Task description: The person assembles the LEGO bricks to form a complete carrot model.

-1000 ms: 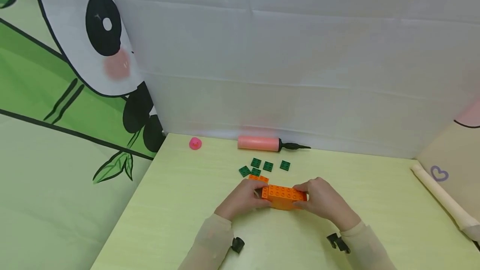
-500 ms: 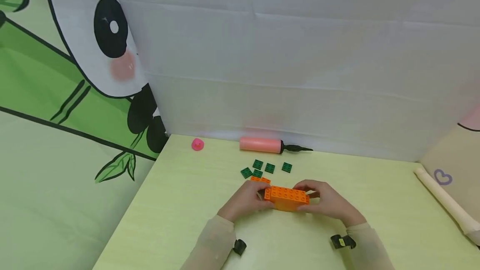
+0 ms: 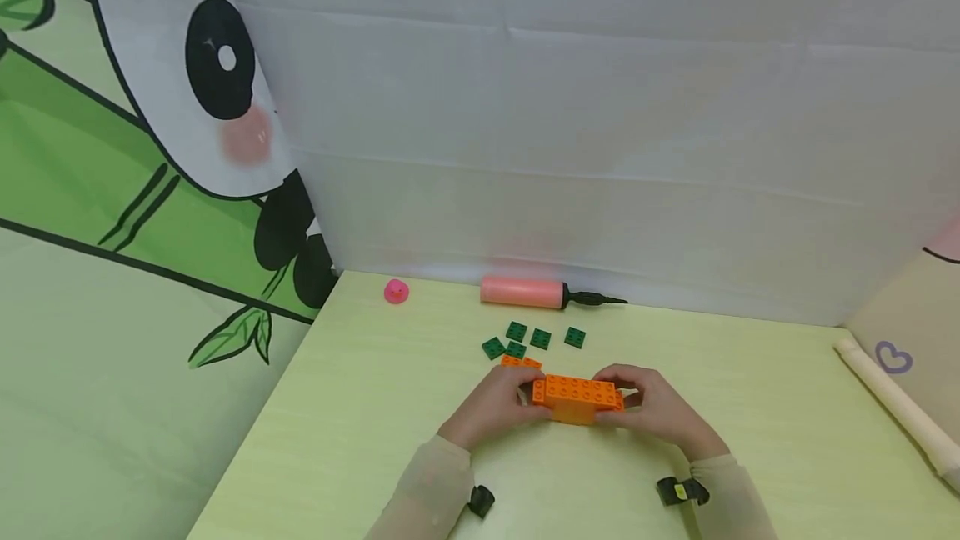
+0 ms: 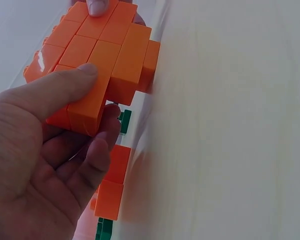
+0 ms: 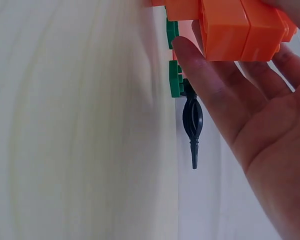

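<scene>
Both hands hold a stepped build of orange building blocks (image 3: 577, 394), its studded side up in the head view. My left hand (image 3: 491, 407) grips its left end; the left wrist view shows the thumb flat on the smooth orange face (image 4: 80, 50) and the fingers curled behind. At the other end, my right hand (image 3: 663, 408) pinches the build between thumb and fingers. In the right wrist view the fingers (image 5: 192, 55) reach behind the orange end blocks (image 5: 230, 35). Just beyond the left hand lies a separate orange block (image 3: 521, 362), partly hidden by it.
Several flat green blocks (image 3: 541, 339) lie behind the build on the pale table (image 3: 360, 407). Farther back are a pink hand pump (image 3: 522, 292) with a black nozzle and a small pink duck (image 3: 396, 291). A rolled cream sheet (image 3: 892, 402) runs along the right edge.
The build and both hands have shifted slightly right. My right fingers have drawn back from the build's top edge, leaving a gap there. The head view has also tilted a little.
</scene>
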The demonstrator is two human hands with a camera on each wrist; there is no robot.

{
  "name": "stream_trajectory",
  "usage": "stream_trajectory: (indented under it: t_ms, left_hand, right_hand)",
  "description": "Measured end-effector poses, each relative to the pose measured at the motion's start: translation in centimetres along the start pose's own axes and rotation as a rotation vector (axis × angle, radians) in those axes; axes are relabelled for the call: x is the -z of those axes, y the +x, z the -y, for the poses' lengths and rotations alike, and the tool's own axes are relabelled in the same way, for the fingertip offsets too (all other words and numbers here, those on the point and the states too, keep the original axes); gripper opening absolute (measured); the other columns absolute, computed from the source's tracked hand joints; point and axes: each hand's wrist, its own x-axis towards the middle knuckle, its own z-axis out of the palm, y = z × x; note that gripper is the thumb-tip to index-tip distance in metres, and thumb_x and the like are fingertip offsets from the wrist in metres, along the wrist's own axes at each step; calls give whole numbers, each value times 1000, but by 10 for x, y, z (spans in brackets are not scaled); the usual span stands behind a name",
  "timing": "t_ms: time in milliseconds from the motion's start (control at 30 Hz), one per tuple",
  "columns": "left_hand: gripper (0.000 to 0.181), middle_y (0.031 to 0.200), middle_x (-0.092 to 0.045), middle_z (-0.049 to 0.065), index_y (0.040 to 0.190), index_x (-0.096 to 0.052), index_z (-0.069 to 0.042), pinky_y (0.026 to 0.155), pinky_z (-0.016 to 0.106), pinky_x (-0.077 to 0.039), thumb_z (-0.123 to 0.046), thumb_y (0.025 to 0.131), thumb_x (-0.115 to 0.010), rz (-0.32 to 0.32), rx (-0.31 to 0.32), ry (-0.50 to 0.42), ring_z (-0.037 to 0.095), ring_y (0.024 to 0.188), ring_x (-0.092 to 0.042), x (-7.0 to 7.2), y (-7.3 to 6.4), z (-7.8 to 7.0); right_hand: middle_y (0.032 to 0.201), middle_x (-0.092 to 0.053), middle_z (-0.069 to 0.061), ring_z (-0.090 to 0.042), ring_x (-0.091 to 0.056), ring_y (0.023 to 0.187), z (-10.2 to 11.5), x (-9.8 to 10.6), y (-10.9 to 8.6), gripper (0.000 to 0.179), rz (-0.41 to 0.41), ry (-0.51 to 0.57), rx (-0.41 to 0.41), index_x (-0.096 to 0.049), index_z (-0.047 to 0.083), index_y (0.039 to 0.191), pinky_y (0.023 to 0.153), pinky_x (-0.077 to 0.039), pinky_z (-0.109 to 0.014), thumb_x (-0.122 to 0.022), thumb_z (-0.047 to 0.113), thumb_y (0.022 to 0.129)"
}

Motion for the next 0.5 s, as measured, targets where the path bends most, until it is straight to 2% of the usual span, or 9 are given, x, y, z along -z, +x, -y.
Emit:
stream_trajectory:
  t_ms: [333, 433, 500]
  left_hand:
    - [38, 99, -67, -17, 121, -74, -18, 79, 25, -52, -31, 88, -87, 2, 6, 13, 9, 87, -61, -3, 6, -3]
    - [42, 100, -66, -16, 127, -72, -19, 86, 26, -52, -29, 89, -86, 37, 15, 43, 9, 92, -61, 2, 6, -2]
    - [46, 107, -67, -14, 133, -69, -19, 89, 27, -51, -22, 90, -84, 61, 19, 70, 10, 96, -61, 9, 5, -1]
  right_hand:
    - [113, -70, 1, -19, -66, 104, -5, 10, 3, 34, 5, -12, 43, -71, 19, 117, 86, -59, -33, -88, 23, 87]
    - [113, -70, 0, -18, -66, 104, -8, 12, 4, 33, 6, -4, 40, -71, 17, 117, 87, -58, -32, -87, 22, 88]
    - [114, -70, 0, -18, -65, 104, -10, 13, 5, 33, 8, -2, 32, -71, 17, 117, 88, -58, -31, -87, 22, 88]
